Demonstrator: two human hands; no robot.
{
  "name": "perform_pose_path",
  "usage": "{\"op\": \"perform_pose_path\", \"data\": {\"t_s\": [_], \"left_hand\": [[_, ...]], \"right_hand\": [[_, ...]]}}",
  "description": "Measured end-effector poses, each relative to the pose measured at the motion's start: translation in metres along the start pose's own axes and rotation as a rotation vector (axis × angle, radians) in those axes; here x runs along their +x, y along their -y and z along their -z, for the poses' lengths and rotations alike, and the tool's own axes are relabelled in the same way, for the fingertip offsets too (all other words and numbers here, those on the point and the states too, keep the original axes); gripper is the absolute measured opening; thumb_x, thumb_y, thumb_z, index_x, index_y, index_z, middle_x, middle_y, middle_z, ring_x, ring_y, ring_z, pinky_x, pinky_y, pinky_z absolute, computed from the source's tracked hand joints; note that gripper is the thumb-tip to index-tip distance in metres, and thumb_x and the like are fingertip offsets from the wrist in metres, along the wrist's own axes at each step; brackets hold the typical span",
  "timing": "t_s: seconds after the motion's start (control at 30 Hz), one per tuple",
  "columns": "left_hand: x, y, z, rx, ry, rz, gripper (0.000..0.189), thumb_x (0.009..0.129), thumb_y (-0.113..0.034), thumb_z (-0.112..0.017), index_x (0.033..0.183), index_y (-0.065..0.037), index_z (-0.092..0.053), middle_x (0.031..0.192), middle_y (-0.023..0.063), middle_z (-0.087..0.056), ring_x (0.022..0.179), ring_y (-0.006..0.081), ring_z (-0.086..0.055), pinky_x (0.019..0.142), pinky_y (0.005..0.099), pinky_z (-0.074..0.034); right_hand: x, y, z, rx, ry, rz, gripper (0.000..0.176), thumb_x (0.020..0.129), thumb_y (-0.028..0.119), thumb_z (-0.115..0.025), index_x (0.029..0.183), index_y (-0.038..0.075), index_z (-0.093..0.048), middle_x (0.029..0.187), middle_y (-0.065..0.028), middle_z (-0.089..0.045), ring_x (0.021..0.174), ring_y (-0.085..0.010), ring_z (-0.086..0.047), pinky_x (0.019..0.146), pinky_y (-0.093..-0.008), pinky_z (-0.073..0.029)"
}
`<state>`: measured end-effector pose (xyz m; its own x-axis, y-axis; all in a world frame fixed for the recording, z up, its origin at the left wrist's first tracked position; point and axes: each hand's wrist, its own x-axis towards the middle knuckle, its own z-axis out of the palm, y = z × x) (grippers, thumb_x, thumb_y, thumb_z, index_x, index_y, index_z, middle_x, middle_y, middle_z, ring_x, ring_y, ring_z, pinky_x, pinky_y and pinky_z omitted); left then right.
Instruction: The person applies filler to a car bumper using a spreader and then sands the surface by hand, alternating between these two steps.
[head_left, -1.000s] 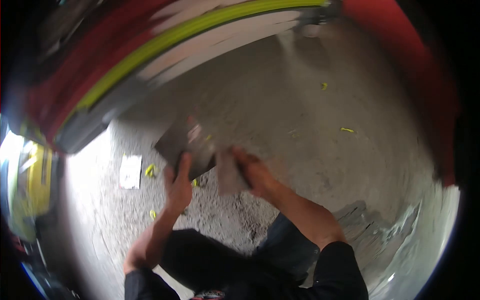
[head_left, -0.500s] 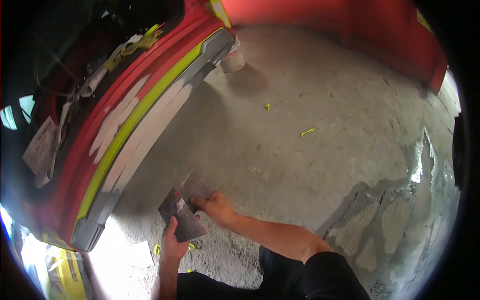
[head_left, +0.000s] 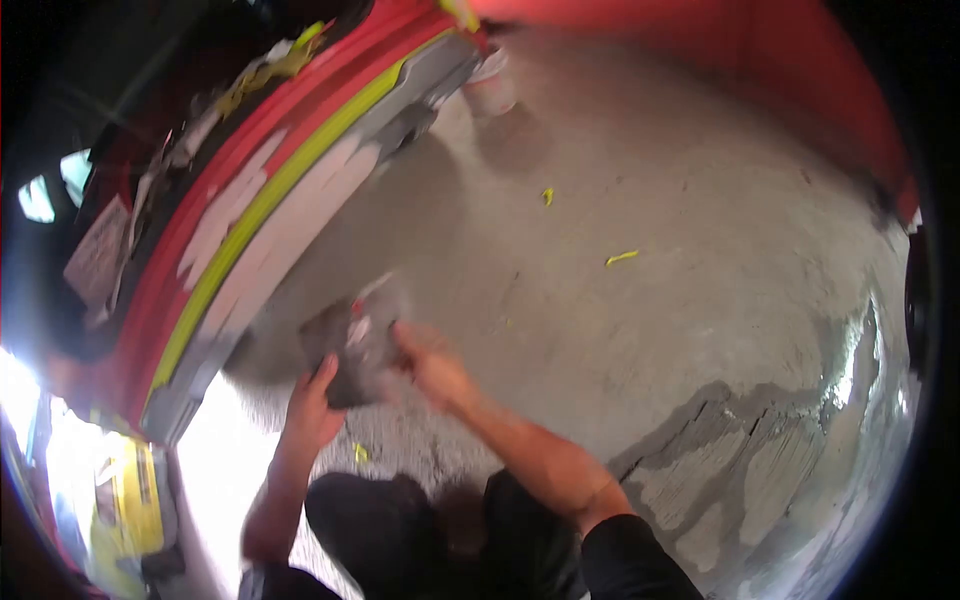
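My left hand (head_left: 314,412) is closed on a dark, flat putty board (head_left: 324,328), its thumb over the near edge. A pale smear of putty (head_left: 357,330) and a small red dab lie on the board. My right hand (head_left: 436,370), blurred by motion, grips a thin flat putty spreader (head_left: 388,300), which overlaps the board in this view. To the left is a red vehicle panel (head_left: 165,235) with a yellow-green stripe (head_left: 245,228) and pale filler patches (head_left: 300,225) on both sides of it.
A white bucket (head_left: 490,88) stands on the concrete floor (head_left: 560,330) near the panel's far end. Yellow scraps (head_left: 622,257) lie about. A wet patch (head_left: 690,430) spreads at the right, and another red surface (head_left: 700,70) rises at the back.
Both hands have moved up and away from my body with the board and spreader. The spreader now overlaps the board more. My view has shifted slightly.
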<state>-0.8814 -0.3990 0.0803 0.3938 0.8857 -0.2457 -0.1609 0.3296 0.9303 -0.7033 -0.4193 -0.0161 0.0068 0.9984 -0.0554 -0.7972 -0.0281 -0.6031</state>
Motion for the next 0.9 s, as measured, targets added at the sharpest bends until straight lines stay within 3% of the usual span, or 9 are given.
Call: {"op": "perform_pose_path", "data": {"t_s": [0.07,0.13,0.23,0.33,0.53,0.63,0.73,0.83,0.9], "left_hand": [[0.006,-0.004,-0.009,-0.002,0.033,0.088,0.039,0.098,-0.025,-0.06,0.132,-0.007,-0.053,0.127,0.0054,-0.059,0.12,0.025,-0.057,0.102,0.051,-0.046],[0.01,-0.01,-0.028,-0.026,0.034,0.043,0.038,0.097,-0.025,-0.062,0.13,-0.007,-0.054,0.127,0.005,-0.06,0.118,0.0235,-0.058,0.101,0.0493,-0.047],[0.026,-0.005,-0.033,-0.11,0.141,0.028,0.039,0.095,-0.028,-0.065,0.127,-0.007,-0.057,0.124,0.0041,-0.062,0.117,0.0212,-0.059,0.101,0.0473,-0.047],[0.036,0.003,-0.044,-0.154,0.059,0.019,0.037,0.098,-0.029,-0.058,0.129,-0.008,-0.057,0.118,0.0058,-0.065,0.11,0.0221,-0.062,0.098,0.0448,-0.048],[0.075,0.011,-0.052,-0.302,0.126,0.058,0.037,0.094,-0.027,-0.065,0.125,-0.008,-0.06,0.114,0.008,-0.067,0.109,0.0215,-0.062,0.097,0.0433,-0.046],[0.08,0.013,-0.076,-0.436,0.199,0.022,0.028,0.092,-0.026,-0.07,0.113,-0.009,-0.065,0.108,-0.0009,-0.066,0.1,0.0105,-0.06,0.094,0.0307,-0.045],[0.074,0.026,-0.1,0.016,0.01,-0.215,0.024,0.094,-0.028,-0.067,0.099,-0.005,-0.067,0.091,-0.0008,-0.066,0.084,0.0062,-0.057,0.078,0.0258,-0.046],[0.072,0.035,-0.11,0.588,0.043,-0.423,0.032,0.097,-0.028,-0.064,0.084,0.002,-0.066,0.076,0.0006,-0.064,0.068,0.0067,-0.054,0.063,0.0264,-0.044],[0.069,0.042,-0.126,0.469,0.055,-0.536,0.037,0.097,-0.028,-0.063,0.078,0.004,-0.063,0.069,0.0004,-0.06,0.063,0.007,-0.051,0.057,0.0284,-0.042]], "right_hand": [[0.009,0.005,0.024,0.242,-0.101,0.148,0.026,0.097,0.031,-0.062,0.108,0.007,-0.066,0.104,-0.0034,-0.07,0.094,-0.0134,-0.065,0.086,-0.0334,-0.053],[-0.005,0.039,0.035,0.233,-0.194,0.235,0.019,0.094,0.025,-0.067,0.104,0.008,-0.068,0.101,-0.0046,-0.071,0.091,-0.016,-0.068,0.082,-0.035,-0.055],[-0.017,0.056,0.039,0.167,-0.241,0.401,0.018,0.09,0.023,-0.073,0.097,0.007,-0.069,0.095,-0.0027,-0.071,0.084,-0.0116,-0.064,0.072,-0.0308,-0.051],[-0.021,0.062,0.038,0.027,-0.311,0.401,0.015,0.089,0.019,-0.074,0.094,0.006,-0.071,0.092,-0.0027,-0.071,0.084,-0.0107,-0.064,0.073,-0.0302,-0.051],[-0.036,0.07,0.036,-0.113,-0.29,0.392,0.016,0.091,0.02,-0.072,0.095,0.005,-0.071,0.09,-0.0008,-0.07,0.082,-0.0107,-0.063,0.07,-0.0294,-0.051],[-0.037,0.073,0.061,-0.043,-0.32,0.499,0.014,0.094,0.021,-0.067,0.097,0.008,-0.07,0.098,-0.0024,-0.071,0.086,-0.0126,-0.067,0.077,-0.032,-0.057],[-0.052,0.087,0.056,-0.075,-0.465,0.661,0.016,0.096,0.023,-0.065,0.095,0.008,-0.07,0.099,-0.0022,-0.07,0.082,-0.0113,-0.065,0.073,-0.0289,-0.054],[-0.069,0.093,0.058,-0.568,-0.645,0.87,0.018,0.098,0.012,-0.06,0.107,-0.003,-0.067,0.103,-0.0054,-0.066,0.082,-0.0126,-0.06,0.071,-0.0273,-0.048],[-0.087,0.093,0.028,-0.998,-0.705,0.914,0.019,0.097,0.009,-0.06,0.109,-0.005,-0.065,0.103,-0.0076,-0.066,0.082,-0.0122,-0.059,0.069,-0.0258,-0.047]]}}
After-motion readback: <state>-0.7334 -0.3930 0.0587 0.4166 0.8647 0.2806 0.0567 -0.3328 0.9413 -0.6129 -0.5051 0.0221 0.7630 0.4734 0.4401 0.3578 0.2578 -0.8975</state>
